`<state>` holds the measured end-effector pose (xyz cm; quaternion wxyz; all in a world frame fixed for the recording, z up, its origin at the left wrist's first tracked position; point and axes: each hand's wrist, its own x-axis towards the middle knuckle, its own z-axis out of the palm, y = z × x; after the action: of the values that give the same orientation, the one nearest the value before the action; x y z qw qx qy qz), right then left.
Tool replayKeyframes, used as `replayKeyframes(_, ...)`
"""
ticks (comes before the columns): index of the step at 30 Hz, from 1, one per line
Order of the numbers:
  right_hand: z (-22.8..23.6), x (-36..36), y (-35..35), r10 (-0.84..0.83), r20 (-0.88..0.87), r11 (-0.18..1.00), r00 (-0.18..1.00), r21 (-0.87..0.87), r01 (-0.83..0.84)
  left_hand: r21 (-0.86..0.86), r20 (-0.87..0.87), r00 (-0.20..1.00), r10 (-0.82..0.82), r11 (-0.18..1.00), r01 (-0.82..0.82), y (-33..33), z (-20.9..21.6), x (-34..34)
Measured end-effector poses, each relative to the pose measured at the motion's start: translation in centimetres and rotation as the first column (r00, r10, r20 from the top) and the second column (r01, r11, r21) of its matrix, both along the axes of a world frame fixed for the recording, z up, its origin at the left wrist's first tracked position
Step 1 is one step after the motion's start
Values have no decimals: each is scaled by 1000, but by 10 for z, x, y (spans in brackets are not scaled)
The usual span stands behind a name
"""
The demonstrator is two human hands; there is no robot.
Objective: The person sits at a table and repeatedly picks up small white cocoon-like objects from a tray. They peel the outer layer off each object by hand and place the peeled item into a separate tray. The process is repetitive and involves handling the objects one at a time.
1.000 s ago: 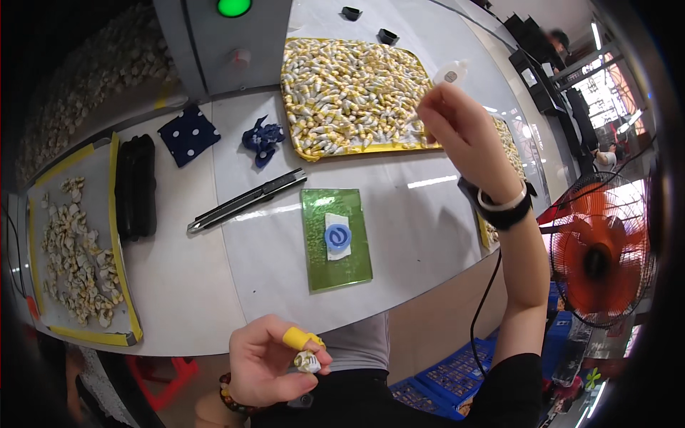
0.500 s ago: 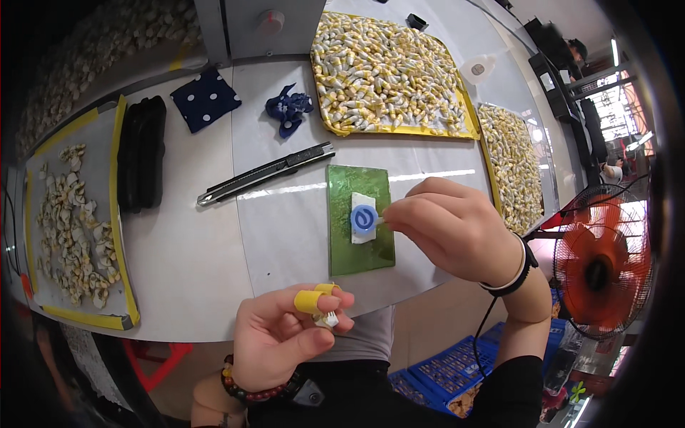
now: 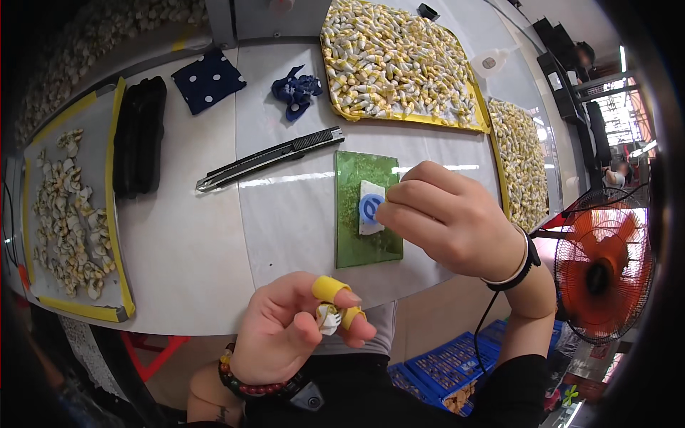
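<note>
My left hand [image 3: 296,324] is near the table's front edge, with yellow tape around two of its fingers. Its fingers are closed on a small white-and-yellow piece [image 3: 329,319] with dark marks on one side. My right hand [image 3: 453,221] is bent in a pinch over the green plate [image 3: 389,250]. Its fingertips are at the edge of a round blue disc [image 3: 370,208] that lies on a white pad [image 3: 370,229] in the middle of the plate. Whatever sits between those fingertips is hidden from view.
A utility knife [image 3: 271,158] lies left of the plate, behind it a knotted blue cloth [image 3: 296,91] and a dotted cloth [image 3: 207,81]. Yellow-edged trays [image 3: 410,120] of small pieces stand at the back right; another tray [image 3: 75,310] is left, beside a black case [image 3: 140,135]. An orange fan [image 3: 599,271] stands right.
My right fingertips have come in over the blue disc's right edge. In my left hand the small piece has turned and the fingers have shifted around it. The whole view has moved slightly.
</note>
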<state>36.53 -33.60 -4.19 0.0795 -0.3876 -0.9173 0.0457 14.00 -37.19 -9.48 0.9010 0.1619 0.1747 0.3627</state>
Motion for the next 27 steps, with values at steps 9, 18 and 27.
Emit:
replayKeyframes(9, 5, -8, -4, -88, -267, 993, 960, 49, 105, -103, -74, 982, -176, 980, 168, 7, 10, 1)
replayKeyframes(18, 17, -33, -12, 23, -639, 1000, 769, 28, -7, -129, 229, 914, -335, 920, 369, 8, -7, -2)
replayKeyframes(27, 14, -30, -15, 65, -582, 997, 810, 74, -27, -177, 340, 883, -325, 899, 400, 5, -10, 0)
